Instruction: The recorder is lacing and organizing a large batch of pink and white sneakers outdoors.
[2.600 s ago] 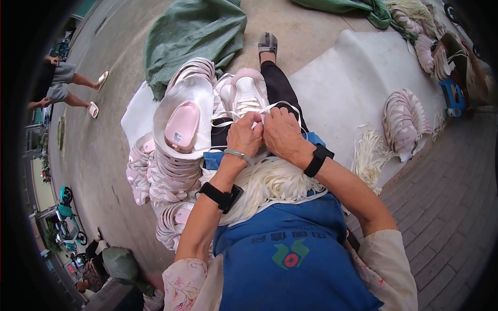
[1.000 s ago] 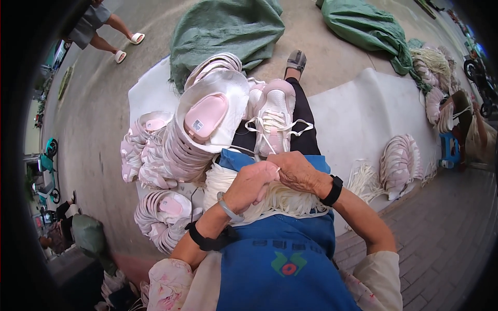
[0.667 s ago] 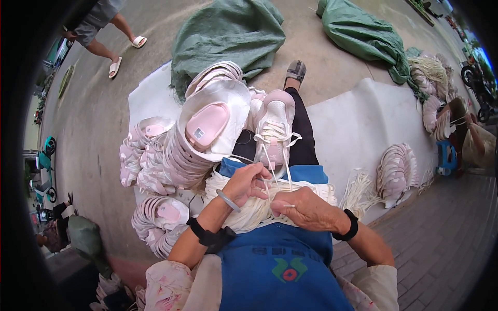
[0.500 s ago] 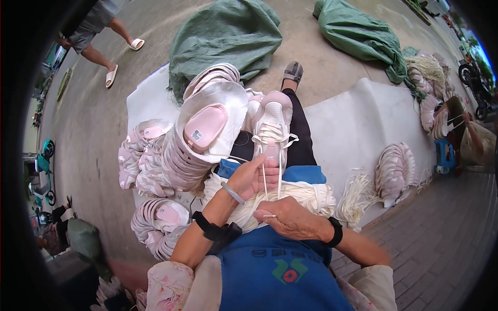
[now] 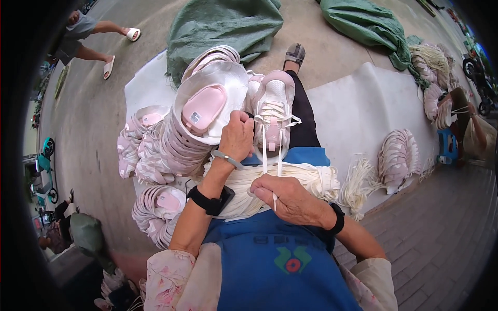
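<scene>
Concrete (image 5: 111,111) behind; pink insole (image 5: 206,103) labelled; right fingers (image 5: 266,192) pinch laces (image 5: 264,155); left fingers (image 5: 246,124) curl, hold unclear.

The shoe (image 5: 275,89) is in the middle, with piles to its left and right.
The shoe lies in front of the person, toe pointing away, and its lace ends (image 5: 265,147) run back to the right grip (image 5: 290,199). The left grip (image 5: 237,137) is between the shoe and a big stack (image 5: 181,150) on the left. An insole (image 5: 205,106) sits in the top of that stack. A smaller stack (image 5: 148,210) is nearer the person. A bunch of laces (image 5: 316,181) lies across the lap. One sack (image 5: 223,31) is behind the big stack; another sack (image 5: 365,23) is far back, right. On the right, a sheet (image 5: 353,96) holds one more stack (image 5: 397,160), with loose laces (image 5: 358,189) just left of it. A stool (image 5: 447,142) is farther right.
</scene>
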Motion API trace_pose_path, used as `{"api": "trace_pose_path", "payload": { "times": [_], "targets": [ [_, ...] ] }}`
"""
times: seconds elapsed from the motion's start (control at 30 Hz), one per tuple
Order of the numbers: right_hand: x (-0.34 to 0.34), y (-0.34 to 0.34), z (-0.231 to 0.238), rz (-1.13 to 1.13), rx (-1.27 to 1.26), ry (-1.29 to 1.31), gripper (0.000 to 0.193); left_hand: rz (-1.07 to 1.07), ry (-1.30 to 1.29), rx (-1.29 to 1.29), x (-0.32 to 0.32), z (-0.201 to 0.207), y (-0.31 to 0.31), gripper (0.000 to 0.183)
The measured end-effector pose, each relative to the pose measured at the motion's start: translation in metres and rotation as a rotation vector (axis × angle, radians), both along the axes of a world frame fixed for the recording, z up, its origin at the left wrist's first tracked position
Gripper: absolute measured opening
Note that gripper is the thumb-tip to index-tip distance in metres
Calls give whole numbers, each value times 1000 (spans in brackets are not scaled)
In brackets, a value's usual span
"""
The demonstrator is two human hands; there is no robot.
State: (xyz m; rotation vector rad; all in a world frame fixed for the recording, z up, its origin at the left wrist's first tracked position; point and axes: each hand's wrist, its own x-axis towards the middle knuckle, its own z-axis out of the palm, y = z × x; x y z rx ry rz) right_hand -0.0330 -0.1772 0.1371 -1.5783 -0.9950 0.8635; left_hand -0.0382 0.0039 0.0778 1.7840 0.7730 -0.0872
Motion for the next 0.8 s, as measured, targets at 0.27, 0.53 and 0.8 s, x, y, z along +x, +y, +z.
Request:
{"api": "trace_pose_path", "payload": {
  "times": [0.27, 0.53, 0.8],
  "targets": [
    [3, -3, -3, -32, -4, -24, 17, -296, -185, 644, 15, -48, 15, 17],
    [13, -10, -8, -21, -45, -46, 19, -165, -70, -11, 48, 9, 52, 31],
    [6, -3, -9, -15, -19, -49, 21, -464, 108, 362, 23, -20, 29, 26]
  ]
}}
